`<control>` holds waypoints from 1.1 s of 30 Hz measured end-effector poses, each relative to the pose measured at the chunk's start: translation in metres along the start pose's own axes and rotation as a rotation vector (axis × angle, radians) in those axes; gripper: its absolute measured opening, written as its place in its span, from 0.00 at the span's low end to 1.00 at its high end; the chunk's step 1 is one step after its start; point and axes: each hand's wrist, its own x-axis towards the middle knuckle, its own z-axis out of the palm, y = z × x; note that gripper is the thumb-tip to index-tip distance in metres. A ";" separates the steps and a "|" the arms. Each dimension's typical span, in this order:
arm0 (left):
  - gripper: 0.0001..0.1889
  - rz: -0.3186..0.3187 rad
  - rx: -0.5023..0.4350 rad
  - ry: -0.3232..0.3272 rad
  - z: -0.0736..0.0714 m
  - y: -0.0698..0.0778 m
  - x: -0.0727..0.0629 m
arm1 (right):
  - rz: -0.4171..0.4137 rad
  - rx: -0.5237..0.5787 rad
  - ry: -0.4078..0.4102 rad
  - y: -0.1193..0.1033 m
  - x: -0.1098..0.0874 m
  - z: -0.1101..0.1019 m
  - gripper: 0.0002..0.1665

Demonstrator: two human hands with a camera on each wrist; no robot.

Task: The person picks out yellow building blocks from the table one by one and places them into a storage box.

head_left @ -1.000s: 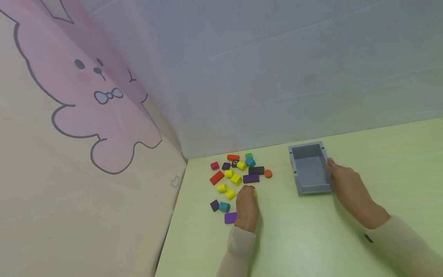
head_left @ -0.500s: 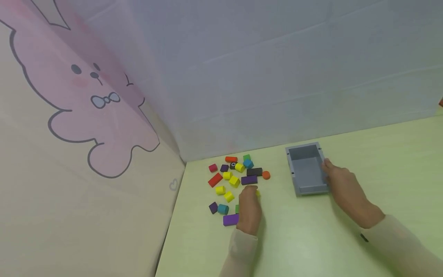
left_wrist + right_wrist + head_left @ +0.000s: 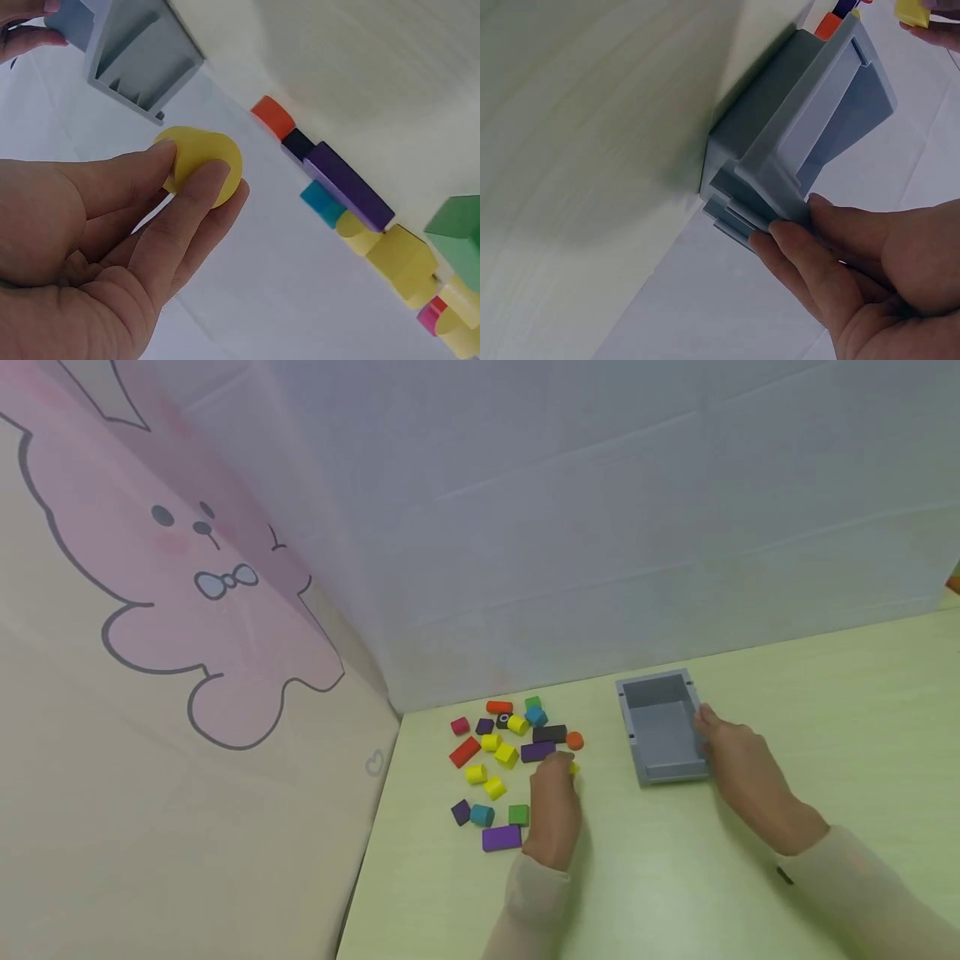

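My left hand pinches a yellow cylinder block between thumb and fingertips, held up at the right side of the scattered blocks. In the head view most of that cylinder is hidden behind the hand. With my right hand I grip the right wall of a grey plastic bin, which stands on the table with its inside bare. In the right wrist view, thumb and fingers pinch the bin's rim from either side. A green cube and a purple block lie just left of my left hand.
Several blocks lie spread on the pale table: a red block, a black block, an orange round block and yellow ones. A grey-white wall covering rises behind, and a bunny-printed one at the left.
My left hand has lifted the yellow cylinder and moved right with it, uncovering the green cube and the whole purple block. My right hand keeps its hold on the bin.
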 end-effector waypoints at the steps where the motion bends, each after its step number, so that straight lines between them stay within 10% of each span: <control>1: 0.16 0.002 -0.001 -0.003 0.000 0.002 0.001 | -0.003 -0.001 0.005 0.000 0.000 0.000 0.27; 33: 0.16 0.300 0.112 0.132 0.005 0.057 0.003 | -0.036 0.008 0.085 -0.001 -0.004 0.004 0.25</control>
